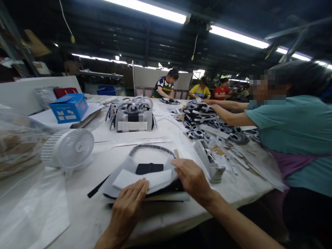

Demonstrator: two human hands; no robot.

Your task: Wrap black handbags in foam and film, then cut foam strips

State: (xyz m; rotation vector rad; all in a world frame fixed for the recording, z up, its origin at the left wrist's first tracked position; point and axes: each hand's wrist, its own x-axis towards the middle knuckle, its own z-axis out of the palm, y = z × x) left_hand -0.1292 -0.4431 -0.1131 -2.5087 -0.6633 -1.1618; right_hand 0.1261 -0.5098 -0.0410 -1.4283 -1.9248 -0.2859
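Here's the bag, lying by the near edge of the bench, left hand laid flat over its white sheet! The right hand curls against the bag's right end; whether it's gripping, I can't tell. A fan stands to the left; toward the far edge sits another bag.
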